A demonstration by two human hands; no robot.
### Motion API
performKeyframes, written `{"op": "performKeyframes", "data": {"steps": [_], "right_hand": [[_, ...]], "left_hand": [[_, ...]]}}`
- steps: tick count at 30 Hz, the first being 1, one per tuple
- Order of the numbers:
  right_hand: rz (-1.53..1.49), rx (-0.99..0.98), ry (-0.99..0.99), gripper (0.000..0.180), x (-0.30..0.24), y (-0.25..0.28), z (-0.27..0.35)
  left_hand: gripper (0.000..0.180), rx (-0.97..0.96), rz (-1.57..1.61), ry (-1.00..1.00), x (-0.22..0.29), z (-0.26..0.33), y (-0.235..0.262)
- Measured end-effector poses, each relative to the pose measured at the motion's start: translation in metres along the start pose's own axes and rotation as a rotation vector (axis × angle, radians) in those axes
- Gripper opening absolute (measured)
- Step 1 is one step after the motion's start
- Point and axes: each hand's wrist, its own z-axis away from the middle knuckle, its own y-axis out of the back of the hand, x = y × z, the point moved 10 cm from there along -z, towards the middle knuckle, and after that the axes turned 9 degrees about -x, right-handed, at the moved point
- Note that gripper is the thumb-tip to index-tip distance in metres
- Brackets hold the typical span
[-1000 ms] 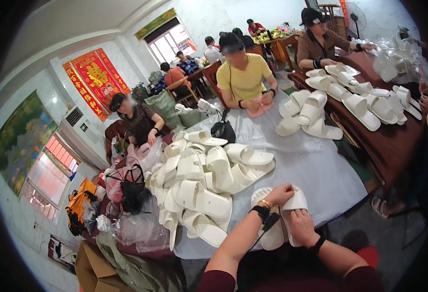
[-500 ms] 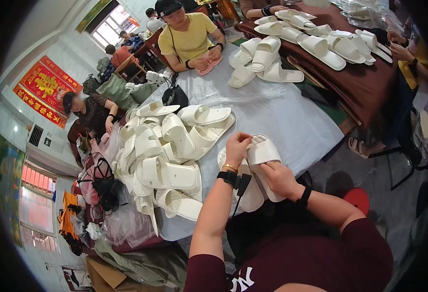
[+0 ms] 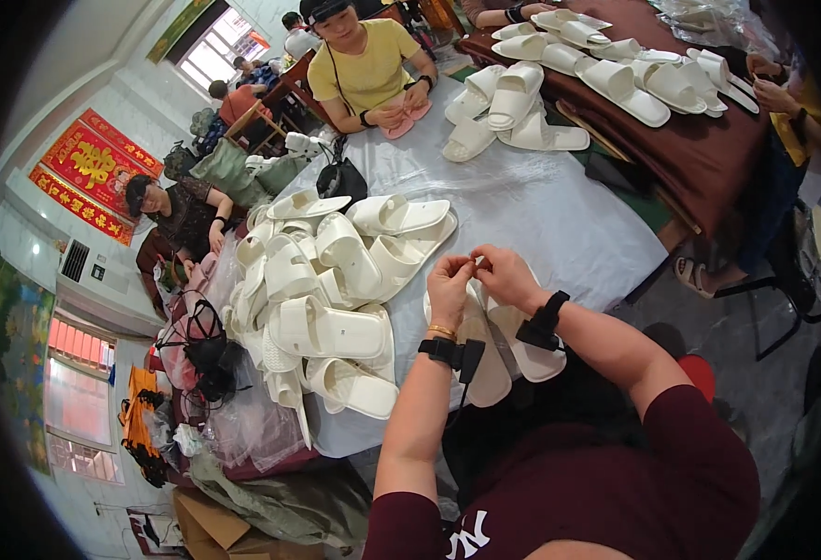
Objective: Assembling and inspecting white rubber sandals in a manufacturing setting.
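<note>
A pair of cream-white slippers lies at the table's near edge, the left slipper [image 3: 481, 364] and the right slipper [image 3: 529, 353] side by side with their heel ends toward me. Over their strap ends, my left hand [image 3: 449, 287] and my right hand [image 3: 507, 277] meet fingertip to fingertip. Both are closed in a pinch, and whatever is between the fingers is too small to make out. My hands and wrists hide much of the straps. Just left of my left hand rises a heap of similar white slippers [image 3: 328, 332].
A pale plastic sheet [image 3: 578, 219] covers the table. More slippers [image 3: 515, 98] lie at its far side, others [image 3: 616, 91] on a brown-covered table [image 3: 709, 154]. Across from me, a person in yellow [image 3: 373, 61] holds something pink. Clear plastic bags [image 3: 252, 420] lie at the left.
My right hand has left the right slipper's strap and moved up and left to meet my left hand's fingertips. The view has shifted slightly.
</note>
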Motion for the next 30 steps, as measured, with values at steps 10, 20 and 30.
{"op": "performKeyframes", "data": {"steps": [10, 20, 30], "right_hand": [[-0.370, 0.088, -0.078, 0.018, 0.031, 0.005, 0.000], [-0.415, 0.111, -0.066, 0.020, 0.035, 0.005, 0.001], [-0.538, 0.121, -0.064, 0.020, 0.036, 0.003, 0.004]], "left_hand": [[0.011, 0.093, 0.008, 0.034, -0.007, 0.010, 0.005], [0.011, 0.034, -0.106, 0.017, -0.003, 0.010, -0.001], [0.011, 0.022, -0.124, 0.013, -0.005, 0.012, -0.002]]}}
